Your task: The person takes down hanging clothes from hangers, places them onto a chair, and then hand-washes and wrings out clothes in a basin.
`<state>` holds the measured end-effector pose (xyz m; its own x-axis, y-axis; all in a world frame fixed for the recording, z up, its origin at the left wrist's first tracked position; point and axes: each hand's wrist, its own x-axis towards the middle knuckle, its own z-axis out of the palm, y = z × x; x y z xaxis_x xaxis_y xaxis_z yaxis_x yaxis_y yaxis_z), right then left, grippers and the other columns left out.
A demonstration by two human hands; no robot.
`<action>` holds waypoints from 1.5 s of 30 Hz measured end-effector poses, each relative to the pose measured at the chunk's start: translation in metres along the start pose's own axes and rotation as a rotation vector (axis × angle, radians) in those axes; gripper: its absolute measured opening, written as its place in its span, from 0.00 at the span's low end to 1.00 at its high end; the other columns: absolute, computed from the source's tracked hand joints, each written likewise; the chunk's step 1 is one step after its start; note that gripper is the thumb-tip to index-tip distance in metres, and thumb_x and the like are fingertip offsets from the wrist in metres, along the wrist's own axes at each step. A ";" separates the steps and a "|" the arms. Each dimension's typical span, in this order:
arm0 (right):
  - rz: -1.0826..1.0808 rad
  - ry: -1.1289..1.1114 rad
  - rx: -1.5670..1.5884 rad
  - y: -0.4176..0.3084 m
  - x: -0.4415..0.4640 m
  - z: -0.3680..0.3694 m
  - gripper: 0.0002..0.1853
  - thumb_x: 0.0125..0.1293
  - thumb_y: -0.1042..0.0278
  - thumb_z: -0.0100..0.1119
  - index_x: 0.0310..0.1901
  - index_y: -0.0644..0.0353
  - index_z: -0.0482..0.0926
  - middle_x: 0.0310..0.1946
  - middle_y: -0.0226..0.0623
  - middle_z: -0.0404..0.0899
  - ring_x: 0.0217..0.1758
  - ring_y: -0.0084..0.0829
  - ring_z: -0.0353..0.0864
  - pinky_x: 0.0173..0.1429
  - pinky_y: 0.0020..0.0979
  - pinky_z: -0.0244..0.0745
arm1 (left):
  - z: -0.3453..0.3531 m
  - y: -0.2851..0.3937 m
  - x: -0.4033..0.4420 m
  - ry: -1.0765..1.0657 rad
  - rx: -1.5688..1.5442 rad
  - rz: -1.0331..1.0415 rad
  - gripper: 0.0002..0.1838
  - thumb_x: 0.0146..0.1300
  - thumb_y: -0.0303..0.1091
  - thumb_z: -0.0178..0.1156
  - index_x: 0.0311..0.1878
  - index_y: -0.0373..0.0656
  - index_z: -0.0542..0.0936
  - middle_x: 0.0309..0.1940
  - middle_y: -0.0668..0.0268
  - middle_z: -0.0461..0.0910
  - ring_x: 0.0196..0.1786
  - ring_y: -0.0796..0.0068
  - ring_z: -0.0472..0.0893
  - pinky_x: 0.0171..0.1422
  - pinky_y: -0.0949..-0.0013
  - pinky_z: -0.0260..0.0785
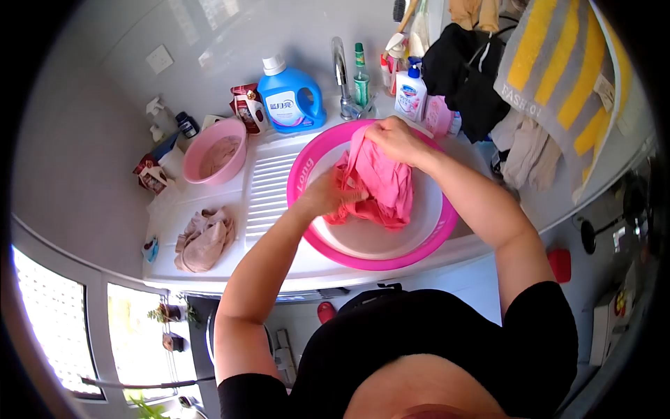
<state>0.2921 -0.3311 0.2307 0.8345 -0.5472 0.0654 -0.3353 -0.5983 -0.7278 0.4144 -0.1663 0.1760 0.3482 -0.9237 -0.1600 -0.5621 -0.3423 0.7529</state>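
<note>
A wet pink and red garment is bunched over a large bright-pink-rimmed basin, which holds cloudy water. My right hand is closed on the garment's upper edge at the basin's far side, lifting a fold of it. On the garment's left side, my left hand has its fingers against the red part, with cloth between thumb and fingers. Folds hide some of the fingertips. The garment's lower part hangs into the basin, close to the water.
Left of the basin are a ribbed washboard, a small pink basin with cloth in water, and a crumpled beige cloth. Behind stand a blue detergent bottle, a faucet and a soap pump bottle. A striped towel hangs right.
</note>
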 end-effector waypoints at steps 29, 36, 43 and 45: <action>-0.123 -0.269 -0.592 0.016 -0.051 0.014 0.14 0.52 0.69 0.56 0.41 0.63 0.74 0.34 0.51 0.78 0.39 0.49 0.79 0.43 0.42 0.73 | -0.042 -0.022 -0.019 -0.248 -0.718 0.239 0.20 0.55 0.29 0.63 0.51 0.39 0.71 0.45 0.65 0.76 0.50 0.69 0.75 0.57 0.71 0.65; -0.359 0.574 -0.113 0.037 -0.087 -0.007 0.11 0.55 0.77 0.54 0.39 0.62 0.66 0.31 0.45 0.76 0.33 0.42 0.79 0.38 0.35 0.73 | -0.015 -0.023 -0.026 0.464 -0.029 0.419 0.21 0.44 0.14 0.52 0.45 0.37 0.69 0.38 0.52 0.74 0.41 0.52 0.76 0.48 0.63 0.69; -0.610 0.671 0.255 0.039 -0.099 0.000 0.08 0.65 0.81 0.43 0.44 0.63 0.59 0.46 0.48 0.72 0.47 0.31 0.74 0.52 0.29 0.68 | -0.007 -0.022 -0.034 0.678 0.248 0.437 0.20 0.43 0.19 0.57 0.43 0.41 0.69 0.35 0.55 0.75 0.35 0.53 0.77 0.38 0.57 0.71; -0.676 0.692 0.346 0.037 -0.099 -0.003 0.08 0.66 0.80 0.42 0.45 0.63 0.59 0.44 0.45 0.72 0.47 0.29 0.73 0.54 0.28 0.67 | -0.008 -0.018 -0.038 0.618 0.197 0.351 0.19 0.45 0.21 0.58 0.44 0.41 0.69 0.34 0.54 0.76 0.35 0.51 0.78 0.38 0.57 0.71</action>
<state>0.1957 -0.3007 0.1996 0.3298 -0.4415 0.8344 0.3472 -0.7652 -0.5421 0.4170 -0.1241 0.1734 0.4497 -0.7392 0.5014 -0.8221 -0.1231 0.5558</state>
